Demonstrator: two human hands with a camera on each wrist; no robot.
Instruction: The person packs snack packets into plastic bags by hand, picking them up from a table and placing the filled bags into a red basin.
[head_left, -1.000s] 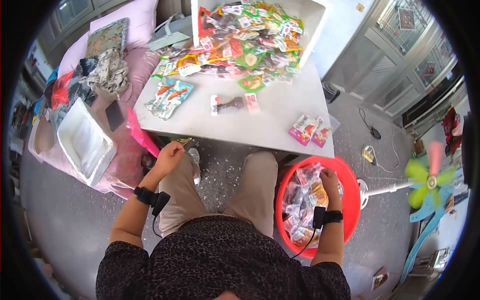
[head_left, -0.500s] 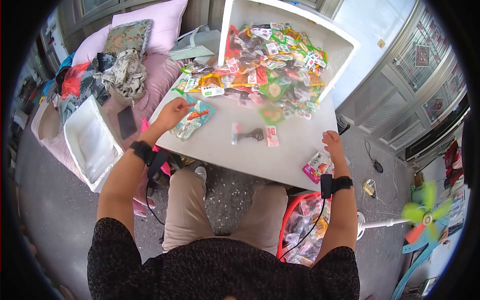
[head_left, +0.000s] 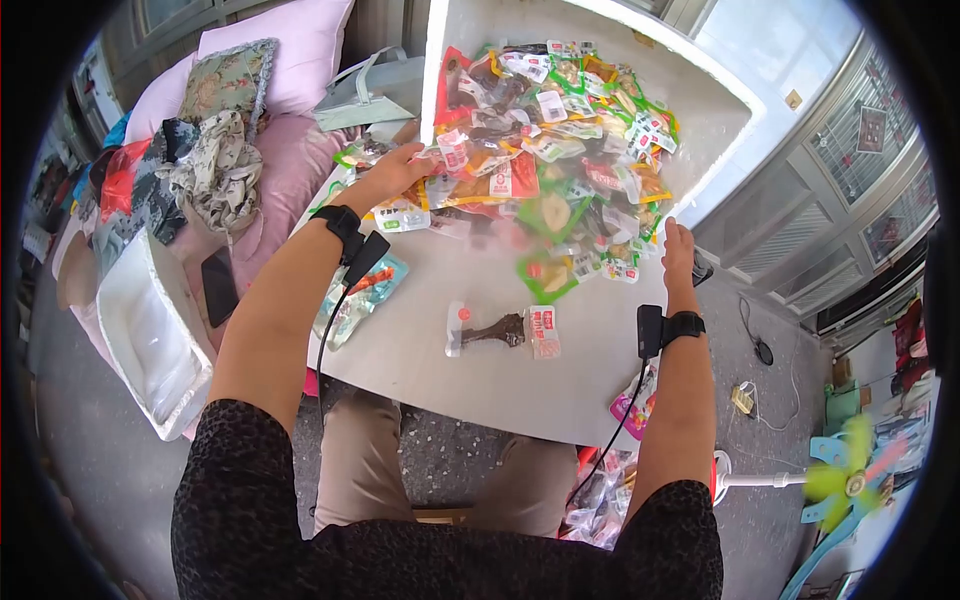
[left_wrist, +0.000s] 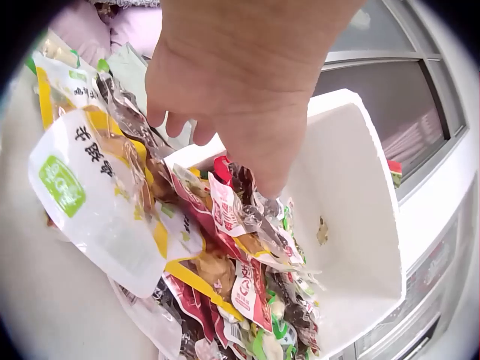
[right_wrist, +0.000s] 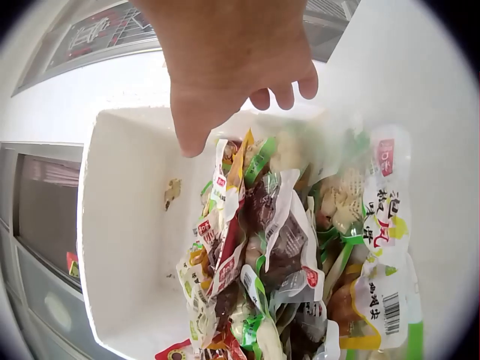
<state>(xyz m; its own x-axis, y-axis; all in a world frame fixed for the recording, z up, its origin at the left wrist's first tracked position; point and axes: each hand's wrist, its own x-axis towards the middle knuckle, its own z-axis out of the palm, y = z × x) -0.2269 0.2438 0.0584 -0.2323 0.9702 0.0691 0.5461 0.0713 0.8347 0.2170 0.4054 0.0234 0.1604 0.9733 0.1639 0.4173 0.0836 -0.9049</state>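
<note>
Snack packets point(head_left: 512, 178) lay heaped between the left hand point(head_left: 392, 177) and right hand point(head_left: 679, 258), which I'd just seen advance on screen, fingers relaxed and holding nothing, bringing the packets within reach.

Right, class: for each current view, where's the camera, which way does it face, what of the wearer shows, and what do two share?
Head: on the head, facing forward and down at table, box and packets; left hand, right hand, arms, shirt and legs show.
Left wrist: on the wrist, facing past that hand at packets and box; hand at top.
Right wrist: on the wrist, facing past that hand into the box; hand at top.
Shared: both wrist views show packets and the box's brown patch.
</note>
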